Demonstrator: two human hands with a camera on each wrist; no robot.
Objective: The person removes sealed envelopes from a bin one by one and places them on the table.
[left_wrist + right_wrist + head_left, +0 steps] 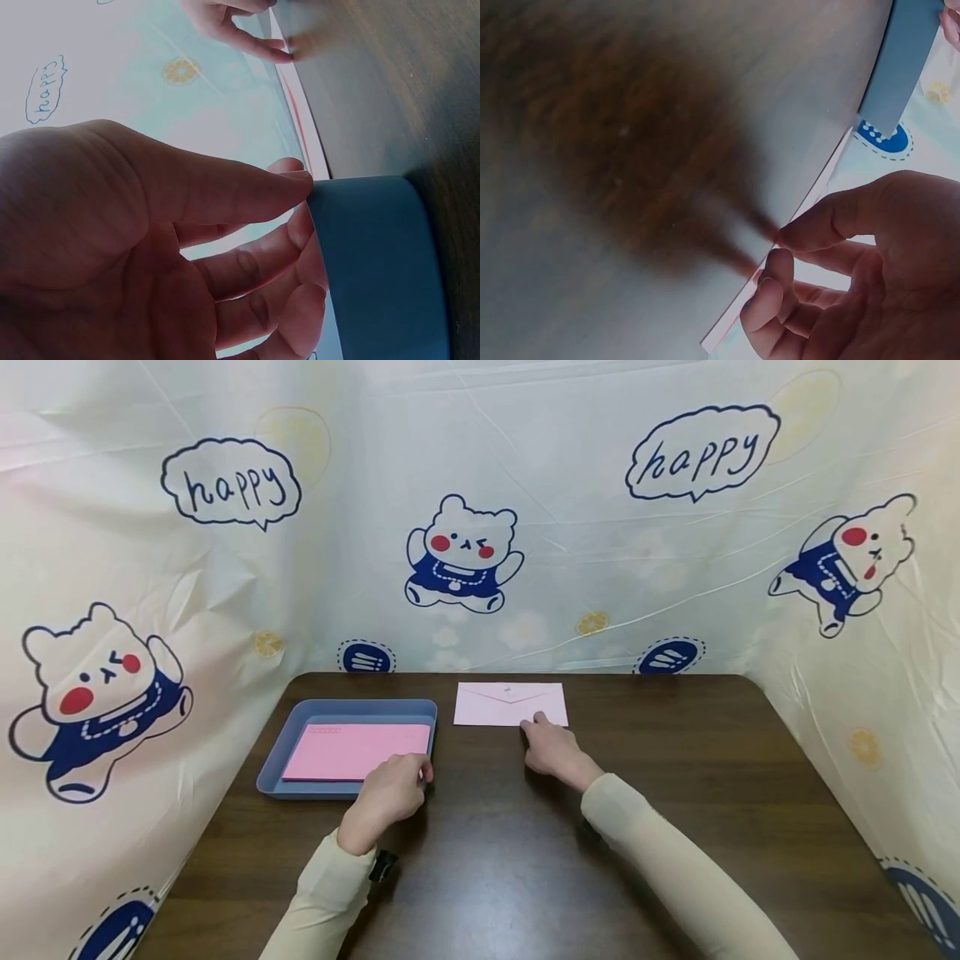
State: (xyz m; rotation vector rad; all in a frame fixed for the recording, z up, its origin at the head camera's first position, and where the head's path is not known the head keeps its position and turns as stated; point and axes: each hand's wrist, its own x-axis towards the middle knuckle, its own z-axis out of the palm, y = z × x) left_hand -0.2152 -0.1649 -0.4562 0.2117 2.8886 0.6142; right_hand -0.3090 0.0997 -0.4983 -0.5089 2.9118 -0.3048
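My left hand (392, 789) grips the near right corner of a blue tray (279, 750). In the left wrist view the thumb lies against the tray's rim (379, 262), with the fingers curled on the other side. A flat bright pink envelope or card (348, 750) lies inside the tray; whether others are under it I cannot tell. At the table's back edge lies a pale pink envelope (476, 706), flap side up. My right hand (553, 750) pinches its near edge toward the right end; the right wrist view shows thumb and fingertips at the envelope's edge (731, 319).
A dark brown wooden table (480, 860) is under everything. Behind it and at both sides hangs a pale curtain (585, 560) printed with bears and "happy" bubbles. The envelope lies just right of the tray, with a narrow gap between them.
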